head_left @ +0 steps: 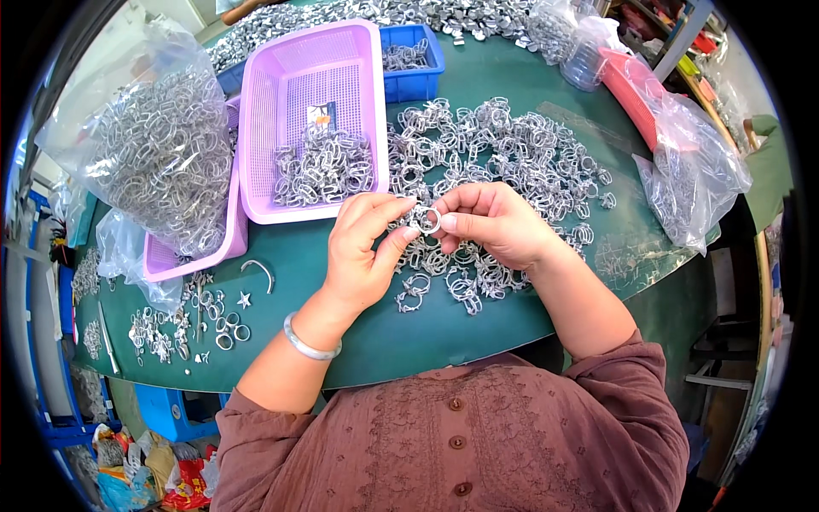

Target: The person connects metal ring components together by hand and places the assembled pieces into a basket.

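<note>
Above the tabletop (375, 350), a ring (424, 220) is pinched by left grip (363, 247) and right grip (502, 226); likely light and stiff, best held by its rim.

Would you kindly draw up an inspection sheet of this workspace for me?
Surface: green tabletop, scuffed near its right edge.
Job's things: a silver-coloured ring held between both hands; a spread pile of ring pieces just beyond them.
Clutter: purple basket partly filled with similar pieces; bulging clear bag over a second purple basket; small loose rings and stars on the left.
Left grip: thumb and fingers pinch the ring's left side.
Right grip: thumb and fingers pinch its right side.
Cables: nothing seen.
Surroundings: colourful plastic bags at lower left.
</note>
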Demonstrator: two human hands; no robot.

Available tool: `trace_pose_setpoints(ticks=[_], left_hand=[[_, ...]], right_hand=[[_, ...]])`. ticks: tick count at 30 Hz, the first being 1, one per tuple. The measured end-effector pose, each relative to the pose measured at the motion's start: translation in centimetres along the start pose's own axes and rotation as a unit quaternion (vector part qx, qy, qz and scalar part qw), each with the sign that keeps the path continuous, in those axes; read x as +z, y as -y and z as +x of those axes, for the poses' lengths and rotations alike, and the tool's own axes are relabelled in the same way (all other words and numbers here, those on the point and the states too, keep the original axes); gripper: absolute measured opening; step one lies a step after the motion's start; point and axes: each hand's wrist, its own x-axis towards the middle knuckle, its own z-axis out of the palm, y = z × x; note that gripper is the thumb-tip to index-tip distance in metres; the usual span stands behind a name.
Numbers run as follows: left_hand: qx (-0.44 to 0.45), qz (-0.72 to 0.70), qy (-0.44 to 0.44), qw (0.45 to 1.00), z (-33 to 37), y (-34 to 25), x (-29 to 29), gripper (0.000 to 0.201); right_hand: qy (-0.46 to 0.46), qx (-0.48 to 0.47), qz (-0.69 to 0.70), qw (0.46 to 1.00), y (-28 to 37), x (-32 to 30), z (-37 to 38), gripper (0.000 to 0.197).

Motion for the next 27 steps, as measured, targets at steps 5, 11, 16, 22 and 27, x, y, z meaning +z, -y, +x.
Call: trace_pose_setpoints(ticks=[5,11,16,22,27], left_hand=[[-0.003,-0.009,0.003,1.0,0.01,-0.01,0.02,0.028],[-0.014,-0.019,-0.011,1.0,0.06,-0.03,0.16,0.027],[-0.013,-0.021,-0.007,1.0,0.09,0.04,0.13,0.028],[-0.019,-0.041,-0.008,0.999,-0.08,0.14,0.25,0.03],[-0.039,-0.06,-0.011,0.997,-0.35,0.18,0.3,0.032]], right_hand=[[0.002,-0.001,-0.007,1.0,-0.12,-0.17,0.03,0.017],[0.014,-0.015,0.007,1.0,-0.32,-0.31,0.07,0.018],[0.013,-0.022,0.01,1.0,-0.28,-0.21,0.12,0.016],[0.004,-0.014,-0.006,1.0,-0.06,-0.06,0.07,0.018],[0.0,-0.013,-0.012,1.0,0.13,0.14,-0.06,0.016]])
